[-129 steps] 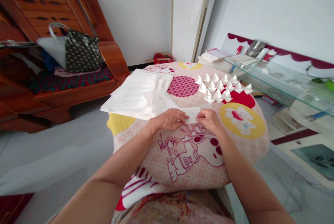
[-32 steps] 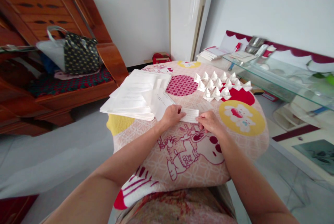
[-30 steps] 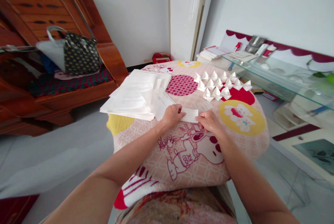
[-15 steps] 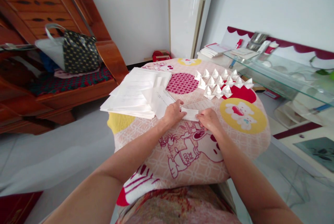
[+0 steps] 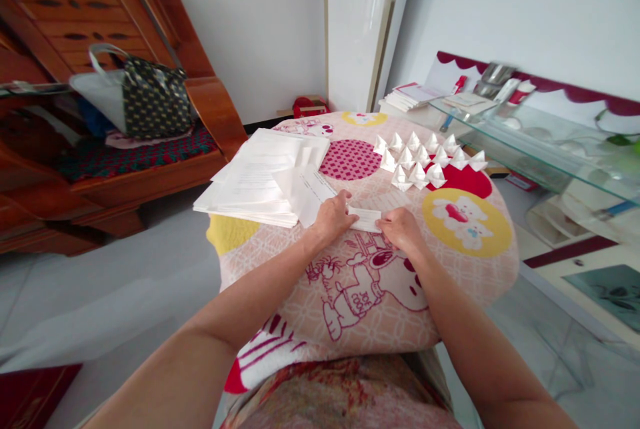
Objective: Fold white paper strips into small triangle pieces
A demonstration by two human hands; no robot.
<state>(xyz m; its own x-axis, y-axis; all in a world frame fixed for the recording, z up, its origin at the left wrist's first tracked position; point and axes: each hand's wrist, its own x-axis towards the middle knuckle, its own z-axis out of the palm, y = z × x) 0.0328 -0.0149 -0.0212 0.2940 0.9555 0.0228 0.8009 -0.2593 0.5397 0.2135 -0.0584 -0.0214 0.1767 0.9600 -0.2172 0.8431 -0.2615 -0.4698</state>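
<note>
Worktop (image 5: 280, 262): round, cloth-covered, between wooden seat (image 5: 213, 109) and glass shelf (image 5: 560, 152).
Grip: left hand (image 5: 331, 217) and right hand (image 5: 401, 229) hold opposite ends of a folded strip (image 5: 367, 220).
Left edge: paper stack (image 5: 255, 176).
Right edge: paper boats (image 5: 419, 176), beyond the strip.
Near side: patterned cloth (image 5: 400, 332).

The left end of the paper strip (image 5: 368, 219) is hidden under the left hand (image 5: 331, 219); its right end, by the right hand (image 5: 401, 228). The left hand also masks part of the printed sheet (image 5: 309, 190); its text is too small to read. Picture edges cut off the wooden bench (image 5: 83, 16) (left), white floor unit (image 5: 355, 36) (far), glass shelf (image 5: 537, 141) (right) and both forearms (image 5: 205, 336) (near). Red item (image 5: 37, 396), near left: cut off, type not identifiable.
</note>
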